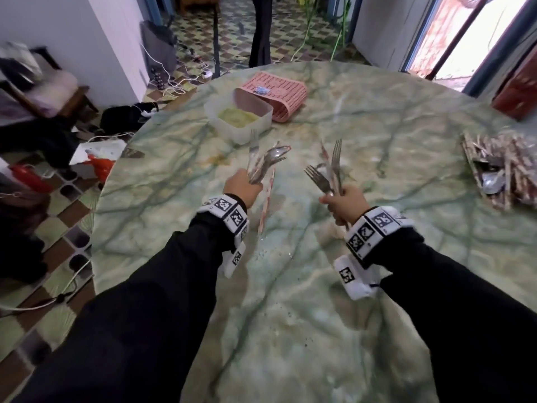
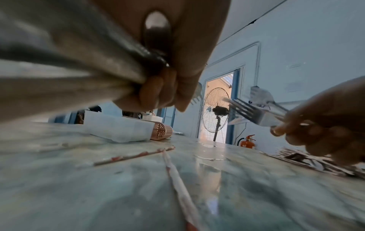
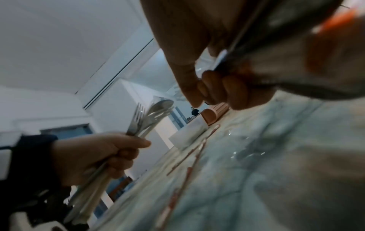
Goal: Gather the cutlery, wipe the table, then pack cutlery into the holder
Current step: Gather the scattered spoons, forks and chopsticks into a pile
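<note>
**Over the middle of the marble table, both hands full of cutlery**

Above the green-veined marble table (image 1: pixel 334 301), the left hand (image 1: pixel 242 186) has its fingers curled tight round a bundle of steel spoons and a fork (image 1: pixel 266 158), their heads pointing toward the far edge. Beside it the right hand (image 1: pixel 345 203) is clenched on a second bunch of steel forks (image 1: pixel 329 173), tines fanned upward. Both bundles are held clear of the tabletop.

On the table, under and just right of the left hand, lies a long paper-wrapped chopstick pair with red print (image 1: pixel 267 199); the left wrist view shows a second such stick (image 2: pixel 134 157) crossing near it.

Toward the far edge a pink perforated plastic cutlery holder (image 1: pixel 279 94) lies on its side, touching a translucent white plastic tub holding something yellowish (image 1: pixel 238 119) just in front of it.

Near the right edge a heap of more wrapped chopsticks and steel spoons (image 1: pixel 499 170) rests on the marble, well apart from both hands. Small crumbs and wet smears (image 1: pixel 270 251) dot the surface between the forearms.
</note>
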